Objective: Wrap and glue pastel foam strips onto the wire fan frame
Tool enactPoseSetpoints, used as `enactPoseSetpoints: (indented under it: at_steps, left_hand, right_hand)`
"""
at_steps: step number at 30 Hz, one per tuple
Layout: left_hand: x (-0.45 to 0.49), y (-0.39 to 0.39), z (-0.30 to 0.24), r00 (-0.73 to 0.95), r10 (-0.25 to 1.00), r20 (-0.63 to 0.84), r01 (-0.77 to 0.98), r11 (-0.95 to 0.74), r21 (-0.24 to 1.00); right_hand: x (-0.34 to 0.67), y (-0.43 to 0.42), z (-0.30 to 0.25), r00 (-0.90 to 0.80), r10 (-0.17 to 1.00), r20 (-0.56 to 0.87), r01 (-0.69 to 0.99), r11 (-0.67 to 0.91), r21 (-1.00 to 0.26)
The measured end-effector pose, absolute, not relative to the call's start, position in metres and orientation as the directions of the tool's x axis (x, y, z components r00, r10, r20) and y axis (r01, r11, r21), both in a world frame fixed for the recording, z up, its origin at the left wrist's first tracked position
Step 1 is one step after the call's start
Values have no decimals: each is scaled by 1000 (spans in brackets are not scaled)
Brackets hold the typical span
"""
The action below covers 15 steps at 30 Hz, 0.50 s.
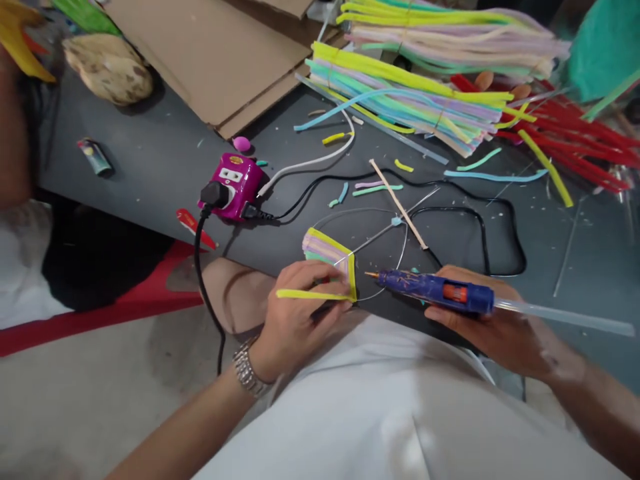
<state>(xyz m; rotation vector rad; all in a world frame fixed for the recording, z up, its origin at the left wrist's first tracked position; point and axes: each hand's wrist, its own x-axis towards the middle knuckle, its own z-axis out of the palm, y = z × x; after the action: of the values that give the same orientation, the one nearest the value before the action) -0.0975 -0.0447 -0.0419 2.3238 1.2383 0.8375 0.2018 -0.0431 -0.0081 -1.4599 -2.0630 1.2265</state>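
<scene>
My left hand (297, 313), a metal watch at its wrist, pinches a yellow pipe cleaner (310, 294) against a wire ring frame (400, 257) partly filled with pastel pipe cleaner strips (327, 250). My right hand (493, 323) grips a blue hot glue gun (435, 291) with a clear glue stick out the back. The gun's orange nozzle points left, close to the yellow edge of the frame. A thin wooden stick (399, 204) lies across the wire ring on the dark table.
A magenta power adapter (235, 185) with black and white cords sits left of centre. Bundles of pastel pipe cleaners (410, 93) and red ones (565, 133) lie at the back right. Cardboard sheets (215, 53), a lighter (95, 157) and short cut pieces lie about.
</scene>
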Motion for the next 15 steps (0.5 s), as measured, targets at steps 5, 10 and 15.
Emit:
enactPoseSetpoints:
  at_steps: [5,10,15]
  left_hand:
    - [-85,-54,-53,334,860,384,591,-509,625]
    - [-84,-61,-55,335,846,415,588,-531,609]
    - [-87,-65,-61,394,819,417,586,-574,572]
  right_hand:
    - [201,-44,-12,-426,861,-277,680,103,-726]
    - [203,-36,-10,-455,854,-253,686,155,-711]
    - [204,-28,-7,-478,827,-295,702,158,-694]
